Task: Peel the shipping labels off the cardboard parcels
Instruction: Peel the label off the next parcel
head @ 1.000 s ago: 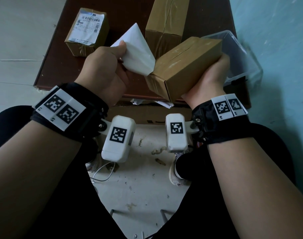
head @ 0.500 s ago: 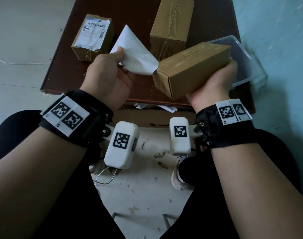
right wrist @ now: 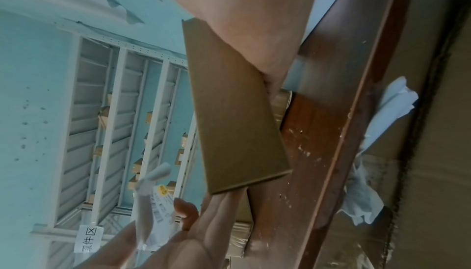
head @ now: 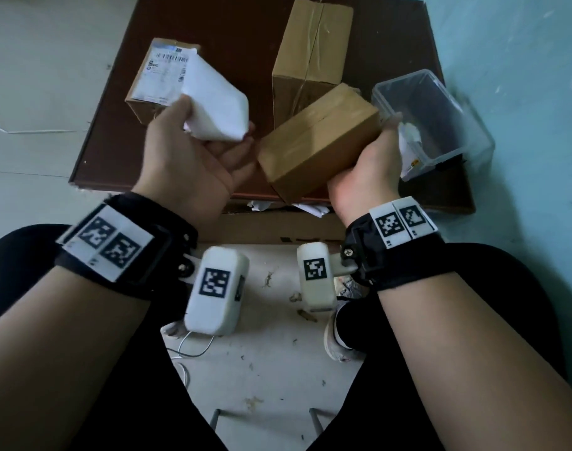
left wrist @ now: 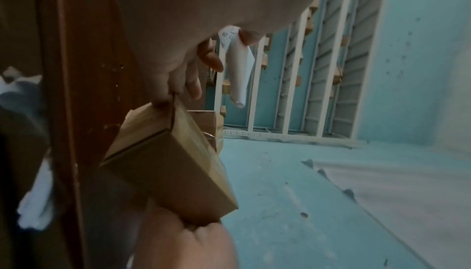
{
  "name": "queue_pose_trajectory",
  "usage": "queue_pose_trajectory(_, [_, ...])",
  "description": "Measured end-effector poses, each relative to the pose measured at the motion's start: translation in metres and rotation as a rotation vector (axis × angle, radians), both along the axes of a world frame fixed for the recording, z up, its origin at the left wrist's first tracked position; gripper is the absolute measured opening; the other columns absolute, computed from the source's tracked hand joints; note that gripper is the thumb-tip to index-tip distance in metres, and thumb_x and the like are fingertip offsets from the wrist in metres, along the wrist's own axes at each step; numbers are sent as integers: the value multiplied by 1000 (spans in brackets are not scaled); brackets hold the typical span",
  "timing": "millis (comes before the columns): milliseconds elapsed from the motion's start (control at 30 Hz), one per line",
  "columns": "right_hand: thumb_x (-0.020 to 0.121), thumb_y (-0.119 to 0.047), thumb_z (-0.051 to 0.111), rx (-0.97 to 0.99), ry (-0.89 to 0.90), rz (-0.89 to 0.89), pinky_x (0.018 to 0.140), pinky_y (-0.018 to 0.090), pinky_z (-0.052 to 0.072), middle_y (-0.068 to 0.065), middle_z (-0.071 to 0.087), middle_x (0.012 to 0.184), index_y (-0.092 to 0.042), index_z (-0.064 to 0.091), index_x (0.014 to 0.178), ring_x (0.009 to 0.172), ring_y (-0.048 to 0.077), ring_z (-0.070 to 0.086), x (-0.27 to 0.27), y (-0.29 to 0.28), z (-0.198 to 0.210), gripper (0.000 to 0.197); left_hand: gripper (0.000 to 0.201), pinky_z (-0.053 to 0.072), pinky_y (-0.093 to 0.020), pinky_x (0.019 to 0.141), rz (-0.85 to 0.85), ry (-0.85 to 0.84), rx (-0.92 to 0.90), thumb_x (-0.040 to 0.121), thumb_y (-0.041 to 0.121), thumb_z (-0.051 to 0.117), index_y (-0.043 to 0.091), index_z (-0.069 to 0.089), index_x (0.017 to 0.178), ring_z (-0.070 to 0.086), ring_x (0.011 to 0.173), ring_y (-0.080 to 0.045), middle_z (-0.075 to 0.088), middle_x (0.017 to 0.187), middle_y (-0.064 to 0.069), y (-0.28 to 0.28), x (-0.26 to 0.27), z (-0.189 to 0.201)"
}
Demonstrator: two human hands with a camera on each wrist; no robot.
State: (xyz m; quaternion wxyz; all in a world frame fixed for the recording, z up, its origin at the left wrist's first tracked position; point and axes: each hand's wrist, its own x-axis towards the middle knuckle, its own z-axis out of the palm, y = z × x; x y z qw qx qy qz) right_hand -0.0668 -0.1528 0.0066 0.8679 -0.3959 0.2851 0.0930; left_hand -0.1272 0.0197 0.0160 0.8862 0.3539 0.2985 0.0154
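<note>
My right hand (head: 366,157) grips a plain brown cardboard parcel (head: 317,141) tilted above the table's front edge; the parcel (right wrist: 237,112) fills the right wrist view. My left hand (head: 209,138), palm turned up, pinches a peeled white label (head: 216,102) between thumb and fingers, clear of that parcel. The left wrist view shows the curled label (left wrist: 238,65) in my fingertips, with the parcel (left wrist: 168,162) below it. A smaller parcel (head: 162,76) with its label still on lies at the table's left. A taller taped parcel (head: 310,53) stands behind.
The dark brown table (head: 213,27) carries a clear plastic bin (head: 434,118) at its right with paper inside. Crumpled white paper (head: 258,205) pokes out of a cardboard box under the front edge. My knees and a littered floor are below.
The label has come away from the held parcel. My left hand carried it left and away, turning palm up. The right hand still holds the parcel, now slightly lower.
</note>
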Motion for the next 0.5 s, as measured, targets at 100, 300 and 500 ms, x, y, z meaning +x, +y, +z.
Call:
queue_pose_trajectory(100, [120, -38, 44, -56, -5, 0, 85, 38, 61, 8, 77, 119, -20, 71, 139, 102, 23, 73, 4, 6, -6, 38, 51, 60, -45, 96, 123, -28, 39, 108, 45, 46, 11, 54, 145, 76, 104, -25, 72, 130, -14, -5, 5, 2])
queue_pose_trajectory(300, [119, -47, 43, -269, 58, 106, 110, 53, 56, 4, 76, 118, -26, 75, 112, 123, 35, 70, 7, 6, -27, 38, 47, 58, -46, 103, 192, -141, 204, 110, 43, 46, 17, 49, 148, 76, 111, -22, 73, 125, -9, -11, 11, -3])
queue_pose_trajectory(500, [116, -43, 49, -447, 147, 367, 122, 57, 45, 16, 63, 151, -12, 61, 151, 144, 41, 57, 2, 6, -26, 48, 34, 54, -38, 106, 106, -113, 385, 112, 52, 38, 27, 57, 124, 73, 116, -13, 73, 128, -2, -18, 23, -17])
